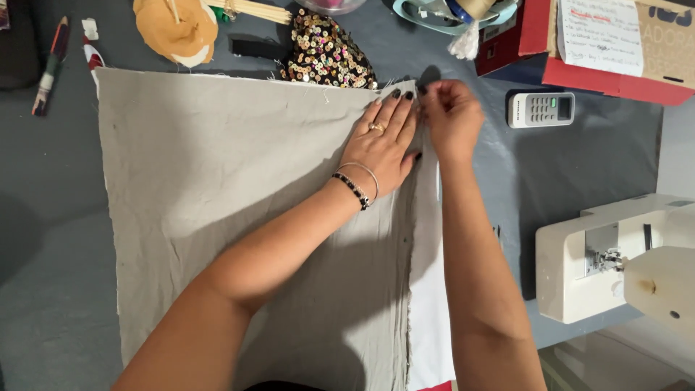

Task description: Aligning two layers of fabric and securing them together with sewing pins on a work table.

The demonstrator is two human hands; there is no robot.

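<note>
A large square of grey-beige fabric (217,188) lies flat on the dark table (43,239). My left hand (382,141) presses flat on it near its far right corner, fingers spread, with a ring and bracelets on. My right hand (452,116) is just to the right, its fingers pinched at the fabric's right edge near that corner. I cannot tell what small thing they pinch. A white layer (428,289) shows under the fabric's right edge.
A white sewing machine (601,261) stands at the right. A grey remote control (541,108) and a red box (608,72) lie beyond it. Sequined fabric (327,54), an orange felt piece (176,29) and a pen (49,69) sit along the far side.
</note>
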